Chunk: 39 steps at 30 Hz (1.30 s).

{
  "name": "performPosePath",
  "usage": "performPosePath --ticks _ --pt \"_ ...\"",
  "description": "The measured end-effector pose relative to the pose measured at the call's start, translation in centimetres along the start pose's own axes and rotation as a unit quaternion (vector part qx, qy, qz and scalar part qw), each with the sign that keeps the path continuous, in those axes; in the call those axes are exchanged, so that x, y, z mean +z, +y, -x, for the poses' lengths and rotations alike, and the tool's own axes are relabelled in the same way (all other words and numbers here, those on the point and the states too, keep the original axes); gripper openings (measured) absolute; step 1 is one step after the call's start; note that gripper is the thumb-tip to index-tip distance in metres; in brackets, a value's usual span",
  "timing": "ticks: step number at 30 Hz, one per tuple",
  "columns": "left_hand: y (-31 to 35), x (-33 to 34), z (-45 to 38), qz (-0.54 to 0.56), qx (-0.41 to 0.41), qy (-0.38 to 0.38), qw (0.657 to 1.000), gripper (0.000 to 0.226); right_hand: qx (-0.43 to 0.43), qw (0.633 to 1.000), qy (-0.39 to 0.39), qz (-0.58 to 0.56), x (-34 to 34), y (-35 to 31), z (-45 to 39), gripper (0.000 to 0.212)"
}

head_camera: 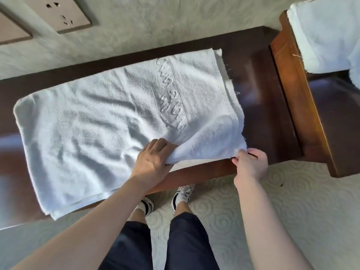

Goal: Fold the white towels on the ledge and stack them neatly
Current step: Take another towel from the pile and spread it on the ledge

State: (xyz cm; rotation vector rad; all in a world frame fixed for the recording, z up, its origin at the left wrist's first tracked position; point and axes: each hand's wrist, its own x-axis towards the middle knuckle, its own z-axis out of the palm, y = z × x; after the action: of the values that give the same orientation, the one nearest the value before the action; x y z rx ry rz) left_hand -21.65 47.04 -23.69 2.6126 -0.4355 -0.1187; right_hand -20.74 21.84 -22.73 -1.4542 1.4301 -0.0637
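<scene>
Towel, white terry: one piece, spread lengthwise along a dark wooden ledge below a textured wall. Doubled over, at least two layers showing at the right-hand hem and at the near left corner. Raised woven lettering runs across the right third; it cannot be read. Surface rumpled, with creases fanning toward the near edge. Near left corner overhangs the front of the ledge; loose threads fray from the right hem.

Left hand: at the towel's near edge, around mid-length, thumb on the underside and fingers tucked beneath a lifted fold, gripping the cloth.

Right hand: at the near right corner, fingertips pinching that corner, which is raised slightly off the ledge. Between the two hands the near edge rises into a shallow tent clear of the wood.

Second white towel: bunched, on a higher brown wooden surface at upper right, well apart from the first; partly cut off by the frame edge.

Wall fittings: beige socket plate, upper left, with a further plate at the far left edge.

Floor: pale carpet with a swirl pattern. Person standing against the ledge front, dark knee-length shorts, white socks, black-and-white shoes, toes beneath the ledge's overhang.
</scene>
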Motion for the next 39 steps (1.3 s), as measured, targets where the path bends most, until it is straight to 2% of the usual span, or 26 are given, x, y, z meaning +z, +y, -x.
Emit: performPosePath --ticks 3,6,8,10,12,16,17,18,20,21,23,24,25,27,29,32,34,36,37,38,39 --pt "0.7 1.4 0.8 -0.037 -0.001 -0.041 0.998 0.063 -0.012 0.999 -0.016 0.036 0.0 0.1 0.3 0.032" --pt "1.0 2.4 1.7 -0.062 -0.001 -0.053 0.997 0.078 -0.109 0.985 0.019 0.131 0.4 -0.4 0.4 0.048" --pt "1.1 2.7 2.2 -0.056 0.021 -0.069 0.996 0.082 -0.156 0.975 -0.028 0.158 0.8 -0.6 0.1 0.060" --pt "0.8 3.0 2.5 -0.053 0.057 -0.091 0.993 0.088 -0.191 0.950 -0.080 0.234 1.4 -0.9 -0.2 0.066" --pt "0.4 3.2 2.7 -0.044 0.087 -0.111 0.989 0.093 -0.218 0.918 -0.099 0.316 1.9 -1.6 -0.5 0.056" --pt "-0.2 3.1 2.7 -0.030 0.107 -0.141 0.984 0.098 -0.358 0.891 -0.104 0.259 1.5 -3.1 -0.5 0.030" --pt "-0.2 3.1 2.7 -0.023 0.107 -0.143 0.984 0.098 -0.358 0.897 -0.131 0.224 1.3 -3.6 -0.4 0.026" --pt "-0.2 3.0 2.7 -0.016 0.105 -0.143 0.984 0.097 -0.314 0.917 -0.168 0.179 1.0 -4.2 -0.3 0.025" --pt "-0.1 2.7 2.7 0.005 0.101 -0.153 0.983 0.089 -0.185 0.955 -0.216 0.089 0.5 -4.7 -0.7 0.031" --pt "0.0 2.4 2.8 0.022 0.097 -0.164 0.981 0.079 -0.132 0.965 -0.211 0.085 0.1 -4.7 -1.2 0.036" --pt "0.2 1.6 2.6 0.059 0.060 -0.174 0.981 0.061 -0.094 0.968 -0.151 0.175 -0.4 -4.2 -1.7 0.044" --pt "0.2 1.2 2.2 0.079 0.024 -0.160 0.984 0.060 -0.112 0.956 -0.099 0.252 -0.5 -3.9 -1.5 0.046" --pt "0.1 0.8 1.5 0.093 -0.017 -0.126 0.988 0.058 -0.169 0.927 -0.047 0.331 -0.4 -3.7 -1.2 0.049" --pt "-0.7 0.3 -0.7 0.082 -0.086 -0.004 0.993 0.048 -0.369 0.833 -0.002 0.413 0.8 -3.2 0.1 0.051" --pt "-1.8 0.1 -3.7 0.041 -0.146 0.076 0.986 0.046 -0.527 0.747 -0.058 0.401 3.4 -2.9 1.6 0.046" --pt "-3.3 0.2 -7.3 -0.041 -0.208 0.038 0.976 0.060 -0.610 0.640 -0.190 0.427 8.1 -1.9 3.8 0.048" --pt "-3.9 0.9 -7.9 -0.080 -0.225 -0.011 0.971 0.069 -0.647 0.543 -0.267 0.464 10.1 -0.7 3.4 0.055" --pt "-4.2 1.7 -7.8 -0.108 -0.225 -0.031 0.968 0.072 -0.683 0.443 -0.299 0.498 10.8 -0.5 0.7 0.061" --pt "-4.3 1.8 -7.8 -0.110 -0.224 -0.033 0.968 0.073 -0.686 0.430 -0.288 0.511 10.7 -0.9 -1.1 0.065" --pt "-4.4 1.8 -7.9 -0.109 -0.221 -0.037 0.968 0.073 -0.670 0.455 -0.257 0.527 10.5 -1.6 -2.9 0.068" --pt "-4.4 1.7 -8.0 -0.108 -0.216 -0.040 0.970 0.074 -0.635 0.509 -0.214 0.540 10.2 -2.6 -4.3 0.069"
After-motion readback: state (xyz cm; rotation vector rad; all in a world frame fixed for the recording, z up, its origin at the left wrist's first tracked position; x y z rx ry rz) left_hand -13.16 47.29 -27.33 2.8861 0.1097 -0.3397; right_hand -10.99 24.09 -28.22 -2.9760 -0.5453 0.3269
